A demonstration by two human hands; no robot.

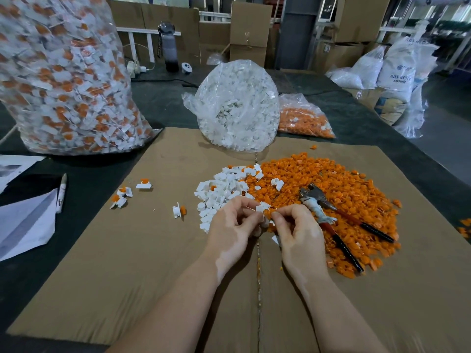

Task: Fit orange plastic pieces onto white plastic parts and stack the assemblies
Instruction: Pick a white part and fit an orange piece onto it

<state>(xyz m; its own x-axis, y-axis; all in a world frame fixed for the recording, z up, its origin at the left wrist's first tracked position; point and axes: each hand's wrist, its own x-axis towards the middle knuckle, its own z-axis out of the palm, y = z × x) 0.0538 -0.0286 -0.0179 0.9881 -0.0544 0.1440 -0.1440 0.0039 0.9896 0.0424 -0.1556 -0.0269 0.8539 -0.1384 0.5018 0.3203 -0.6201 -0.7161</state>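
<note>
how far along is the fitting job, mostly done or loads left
Loads left. Done: a few assemblies lie loose on the cardboard, not stacked, and the big bag at the left holds many more. In hand: the left hand and right hand pinch a white part and an orange piece together. Left: the white pile, the far larger orange pile, and two bags behind.

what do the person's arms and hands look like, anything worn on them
Both forearms are bare right down to the bottom edge of the picture: no sleeves are in view. The left hand and the right hand wear no gloves, and no watch, bracelet or ring shows on the wrists or fingers. The fingernails look short and unpainted.
</note>
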